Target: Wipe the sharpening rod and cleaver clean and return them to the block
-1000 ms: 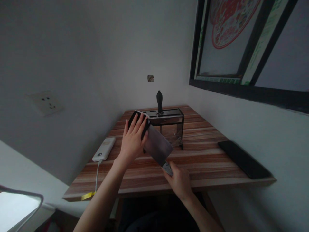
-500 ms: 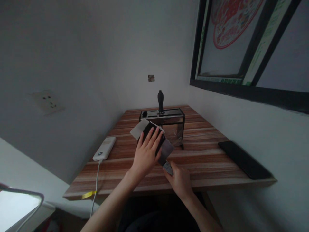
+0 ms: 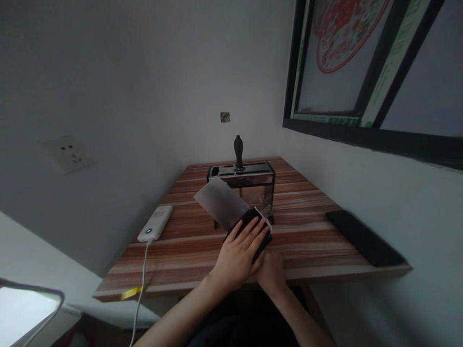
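Note:
A cleaver (image 3: 220, 201) with a broad grey blade is held over the table's front part, its blade pointing up and left. My right hand (image 3: 272, 273) is closed around its handle, which is now hidden behind my hands. With fingers laid across it, my left hand (image 3: 237, 253) presses a black cloth (image 3: 249, 216) with a pale edge around the blade's handle end. Just beyond the blade stands a knife block (image 3: 253, 168) with a slotted metal top and clear sides. One black-handled tool (image 3: 238, 152) stands upright in it.
On the wood-grain table (image 3: 181, 260), a white power bank (image 3: 155, 223) with a cable (image 3: 143, 274) lies at left. A black phone-like slab (image 3: 365, 237) lies at right. Yellow tape (image 3: 130, 293) marks the front-left edge. Walls enclose the back and sides.
My left hand and the black cloth have slid down the blade, rightward toward the handle, baring the blade's upper part. My right hand has stayed at the handle.

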### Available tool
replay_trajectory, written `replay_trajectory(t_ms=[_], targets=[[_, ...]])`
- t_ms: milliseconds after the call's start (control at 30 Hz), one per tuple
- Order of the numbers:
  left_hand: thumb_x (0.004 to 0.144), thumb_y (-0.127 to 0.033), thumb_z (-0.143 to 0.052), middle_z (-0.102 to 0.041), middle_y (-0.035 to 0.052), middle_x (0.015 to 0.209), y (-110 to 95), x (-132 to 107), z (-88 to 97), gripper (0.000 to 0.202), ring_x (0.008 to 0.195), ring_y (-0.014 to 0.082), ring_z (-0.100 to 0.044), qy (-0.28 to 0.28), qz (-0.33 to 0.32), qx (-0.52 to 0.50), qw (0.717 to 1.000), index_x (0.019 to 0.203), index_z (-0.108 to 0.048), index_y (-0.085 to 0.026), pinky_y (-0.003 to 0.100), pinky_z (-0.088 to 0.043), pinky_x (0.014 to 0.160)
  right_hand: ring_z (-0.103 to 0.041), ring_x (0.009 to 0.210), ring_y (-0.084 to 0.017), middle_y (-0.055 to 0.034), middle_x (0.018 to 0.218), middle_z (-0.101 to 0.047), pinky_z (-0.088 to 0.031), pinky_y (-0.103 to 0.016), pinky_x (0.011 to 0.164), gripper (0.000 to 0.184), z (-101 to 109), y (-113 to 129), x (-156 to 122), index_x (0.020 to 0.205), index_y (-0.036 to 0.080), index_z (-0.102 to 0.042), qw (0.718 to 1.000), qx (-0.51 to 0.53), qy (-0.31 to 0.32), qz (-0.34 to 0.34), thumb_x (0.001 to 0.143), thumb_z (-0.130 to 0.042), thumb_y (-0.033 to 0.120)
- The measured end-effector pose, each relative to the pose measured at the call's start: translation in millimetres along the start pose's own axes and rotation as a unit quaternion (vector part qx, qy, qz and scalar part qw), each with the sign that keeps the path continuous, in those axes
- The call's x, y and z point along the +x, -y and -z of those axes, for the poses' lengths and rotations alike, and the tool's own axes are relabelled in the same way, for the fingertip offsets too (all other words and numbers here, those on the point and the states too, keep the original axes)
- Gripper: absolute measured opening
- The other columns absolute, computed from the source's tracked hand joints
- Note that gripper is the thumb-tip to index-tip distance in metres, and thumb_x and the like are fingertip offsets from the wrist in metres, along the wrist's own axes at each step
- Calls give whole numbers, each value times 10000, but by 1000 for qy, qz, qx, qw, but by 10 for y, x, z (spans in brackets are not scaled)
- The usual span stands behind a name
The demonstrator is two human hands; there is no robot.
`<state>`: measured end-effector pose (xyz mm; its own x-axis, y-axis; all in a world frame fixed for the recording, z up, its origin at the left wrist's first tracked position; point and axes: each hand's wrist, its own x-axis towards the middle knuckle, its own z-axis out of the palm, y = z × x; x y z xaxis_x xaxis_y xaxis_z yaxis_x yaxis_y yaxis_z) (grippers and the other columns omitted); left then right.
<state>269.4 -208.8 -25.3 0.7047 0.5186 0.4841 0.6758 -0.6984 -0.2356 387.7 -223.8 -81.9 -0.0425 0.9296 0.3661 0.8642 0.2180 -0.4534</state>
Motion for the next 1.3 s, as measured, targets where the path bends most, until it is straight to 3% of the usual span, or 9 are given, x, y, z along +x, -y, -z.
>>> replay_trajectory(t_ms=[100, 267, 567, 800, 1067, 1300], targets=[[931, -389, -347, -252, -45, 1493, 42, 19, 10, 496, 1383, 152, -206, -5, 21, 5, 1000, 1403, -319, -238, 355, -144, 1143, -688, 672, -210, -101, 732, -730, -408, -232, 567, 178, 36, 30, 3, 748, 145, -665, 1000, 15, 3, -9, 784, -498, 95], [913, -360, -397, -283, -10, 1481, 201, 101, 95, 522, 1373, 198, -242, -31, 100, 21, 994, 1412, -312, -230, 406, -130, 1145, -690, 694, -207, -70, 774, -733, -392, -234, 579, 217, 70, 61, 0, 1001, 172, -632, 1000, 26, -10, 0, 817, -548, 250], [929, -275, -340, -272, 32, 1487, 694, 157, 315, 498, 1383, 226, -210, -81, 176, 64, 979, 1418, -296, -194, 463, -143, 1131, -658, 599, -168, -22, 643, -695, -296, -225, 533, 117, 55, 66, -13, 799, 193, -616, 1000, -3, -21, 7, 829, -544, 281], [925, -279, -341, -267, 50, 1491, 885, 130, 366, 521, 1391, 232, -179, -101, 206, 61, 972, 1431, -260, -184, 487, -130, 1134, -652, 574, -165, -20, 619, -690, -260, -238, 528, 116, 39, 54, -12, 762, 190, -599, 999, -24, -26, 16, 816, -557, 282], [917, -266, -358, -234, 79, 1500, 835, 141, 339, 529, 1394, 262, -159, -113, 234, 68, 963, 1428, -260, -171, 560, -51, 1118, -660, 595, -177, -20, 628, -689, -263, -248, 530, 81, 38, 59, -16, 776, 191, -602, 999, -32, -29, 20, 799, -567, 259], [926, -288, -351, -258, 47, 1491, 520, 94, 171, 514, 1388, 234, -191, -80, 180, 62, 979, 1421, -287, -166, 462, -122, 1133, -673, 623, -199, -28, 657, -702, -304, -248, 535, 86, 44, 74, -2, 812, 199, -616, 999, -40, -9, 1, 805, -559, 262]])
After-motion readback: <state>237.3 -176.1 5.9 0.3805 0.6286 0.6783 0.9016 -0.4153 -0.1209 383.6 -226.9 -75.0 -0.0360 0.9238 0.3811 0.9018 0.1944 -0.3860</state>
